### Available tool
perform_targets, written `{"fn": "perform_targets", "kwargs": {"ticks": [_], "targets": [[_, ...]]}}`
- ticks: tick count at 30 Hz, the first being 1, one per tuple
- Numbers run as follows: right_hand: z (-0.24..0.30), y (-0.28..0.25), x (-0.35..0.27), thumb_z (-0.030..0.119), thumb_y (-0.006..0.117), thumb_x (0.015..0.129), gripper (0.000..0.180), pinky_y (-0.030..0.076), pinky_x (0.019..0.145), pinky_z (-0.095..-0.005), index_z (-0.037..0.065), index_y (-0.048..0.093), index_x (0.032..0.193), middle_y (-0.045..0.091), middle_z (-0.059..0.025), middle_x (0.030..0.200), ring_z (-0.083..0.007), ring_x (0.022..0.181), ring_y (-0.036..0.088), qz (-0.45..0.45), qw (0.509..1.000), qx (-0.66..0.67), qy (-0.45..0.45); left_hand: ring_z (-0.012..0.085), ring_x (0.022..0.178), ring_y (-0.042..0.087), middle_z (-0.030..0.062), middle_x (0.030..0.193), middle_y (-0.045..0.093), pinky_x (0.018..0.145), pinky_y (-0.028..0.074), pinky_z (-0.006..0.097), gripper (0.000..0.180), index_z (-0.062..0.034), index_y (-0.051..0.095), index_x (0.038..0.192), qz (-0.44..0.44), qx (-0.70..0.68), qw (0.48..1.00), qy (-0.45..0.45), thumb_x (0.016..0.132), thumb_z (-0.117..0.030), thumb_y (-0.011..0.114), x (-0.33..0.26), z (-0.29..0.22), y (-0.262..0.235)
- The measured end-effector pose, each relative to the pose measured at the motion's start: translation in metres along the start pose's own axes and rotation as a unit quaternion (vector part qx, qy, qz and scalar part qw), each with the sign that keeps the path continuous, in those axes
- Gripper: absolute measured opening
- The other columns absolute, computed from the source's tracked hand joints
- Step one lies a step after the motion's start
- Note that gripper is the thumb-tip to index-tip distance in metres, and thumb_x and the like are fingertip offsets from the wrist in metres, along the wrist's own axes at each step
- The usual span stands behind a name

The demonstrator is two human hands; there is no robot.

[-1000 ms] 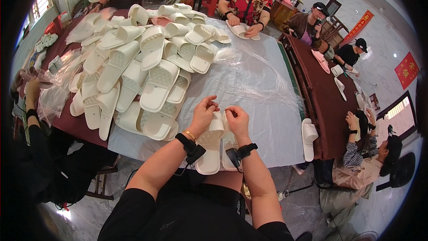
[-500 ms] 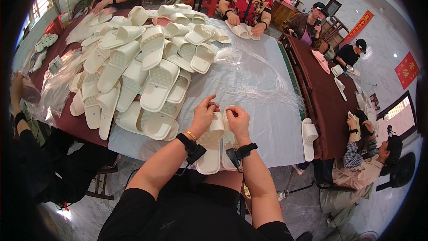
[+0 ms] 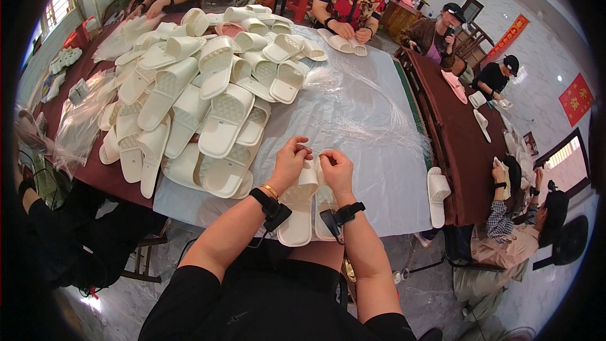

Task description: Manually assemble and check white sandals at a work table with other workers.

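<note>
A pair of white slippers stands side by side at the table's near edge, toes away from me: the left slipper [image 3: 295, 224] and the right slipper [image 3: 322, 199]. My left hand [image 3: 292, 161] is over the far end of the left one, its fingers bent and thumb pressed to the fingertips. Close by, my right hand [image 3: 335, 170] pinches at the far end of the right slipper and covers part of it. Whatever is between the fingertips is too small to make out. Thin clear strands [image 3: 379, 127] lie spread on the table beyond my hands.
A large heap of white slippers [image 3: 218, 113] fills the table's left side, with clear plastic bags [image 3: 85, 110] beside it. One white slipper [image 3: 437, 197] lies at the right edge. Across the table a person [image 3: 350, 6] handles slippers; others sit around a dark red table [image 3: 464, 151].
My left hand's raised index finger has curled down toward the thumb. My right hand and the pair of slippers stay in place. The person across has drawn their hands together.
</note>
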State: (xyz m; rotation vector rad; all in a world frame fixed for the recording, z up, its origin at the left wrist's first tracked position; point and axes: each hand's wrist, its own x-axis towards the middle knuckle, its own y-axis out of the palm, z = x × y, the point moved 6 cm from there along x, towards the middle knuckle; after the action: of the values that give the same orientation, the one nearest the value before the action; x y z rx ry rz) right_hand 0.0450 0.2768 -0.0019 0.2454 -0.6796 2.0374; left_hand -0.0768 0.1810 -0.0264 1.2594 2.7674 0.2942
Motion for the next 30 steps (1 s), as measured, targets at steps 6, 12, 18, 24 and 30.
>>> {"fn": "perform_targets", "kwargs": {"ticks": [6,12,18,24,30], "targets": [[-0.011,0.007,-0.002,0.005,0.063,0.081,0.007,0.049,0.061,-0.0253,0.002,0.068,0.084,0.066,-0.0065,0.078,-0.0113,0.067,0.06,0.017,1.0,-0.005,-0.01,0.0153,0.076,0.065,0.0091,0.086,0.066,0.067,0.051,0.028,0.012,0.003,0.059,0.097,0.01,0.082,0.996,0.029,0.088,-0.002,0.055,-0.001,0.002,0.001],[-0.001,0.005,-0.003,0.006,0.063,0.078,0.008,0.048,0.061,-0.0267,0.0,0.067,0.083,0.065,-0.0092,0.077,-0.0149,0.067,0.061,0.015,1.0,-0.018,-0.021,0.0168,0.075,0.068,0.0108,0.081,0.068,0.066,0.052,0.028,0.01,0.004,0.061,0.093,0.025,0.101,0.994,0.039,0.087,-0.003,0.056,-0.006,-0.005,0.004],[0.003,0.002,-0.002,0.009,0.063,0.077,0.01,0.048,0.061,-0.0341,0.0,0.065,0.079,0.064,-0.0135,0.076,-0.0262,0.067,0.061,0.014,1.0,-0.014,-0.015,0.0138,0.074,0.065,0.0076,0.081,0.065,0.067,0.051,0.026,0.007,0.0038,0.059,0.091,0.034,0.1,0.994,0.04,0.087,0.0,0.054,-0.005,-0.005,0.009],[0.004,0.003,-0.001,0.01,0.062,0.077,0.011,0.048,0.062,-0.0361,0.0,0.065,0.079,0.064,-0.014,0.075,-0.0284,0.068,0.061,0.023,1.0,-0.017,-0.012,0.0151,0.074,0.067,0.0101,0.081,0.067,0.067,0.052,0.027,0.009,0.0044,0.06,0.092,0.038,0.086,0.994,0.05,0.087,0.0,0.054,-0.003,0.0,0.008],[0.008,0.002,-0.001,0.009,0.062,0.077,0.01,0.048,0.061,-0.0359,0.0,0.065,0.078,0.063,-0.0143,0.074,-0.0282,0.068,0.061,0.023,0.999,-0.02,-0.019,0.0142,0.075,0.066,0.009,0.082,0.067,0.068,0.052,0.026,0.009,0.0047,0.059,0.093,0.049,0.093,0.993,0.049,0.087,0.001,0.053,-0.004,0.0,0.009]]}}
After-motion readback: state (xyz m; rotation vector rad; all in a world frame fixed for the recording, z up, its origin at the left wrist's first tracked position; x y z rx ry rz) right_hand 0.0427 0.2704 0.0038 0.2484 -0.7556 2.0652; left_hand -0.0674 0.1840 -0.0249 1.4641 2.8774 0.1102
